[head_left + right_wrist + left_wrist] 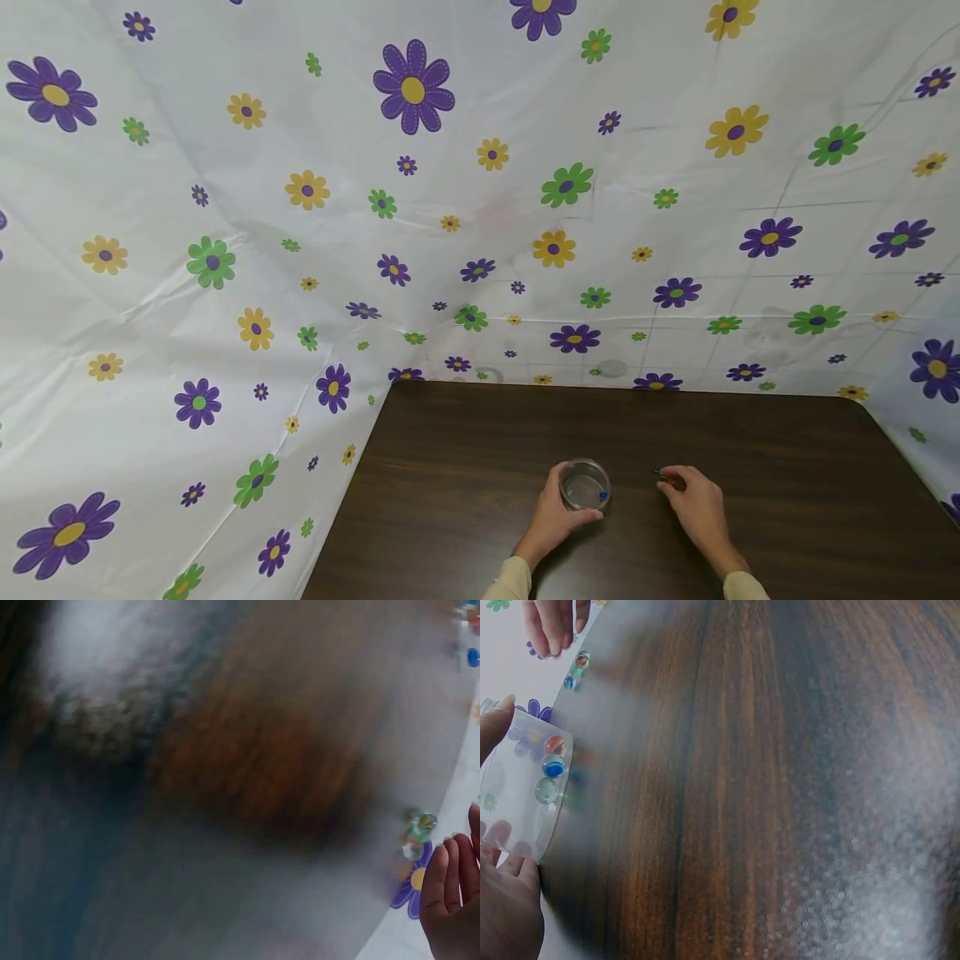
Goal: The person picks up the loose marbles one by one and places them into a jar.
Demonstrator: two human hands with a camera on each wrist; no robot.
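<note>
In the head view my left hand grips a clear round container, fingers and thumb wrapped about its side. Through the clear wall, the left wrist view shows an orange marble, a blue marble and a pale green marble at the bottom. My right hand is to the right, its fingertips close by a few loose marbles on the table. Seen from the right wrist, its fingers are loosely extended beside these marbles, with nothing visible in their hold.
The dark wood-grain table carries both the container and the loose marbles. A white cloth with printed flowers hangs behind the table and along its left side.
</note>
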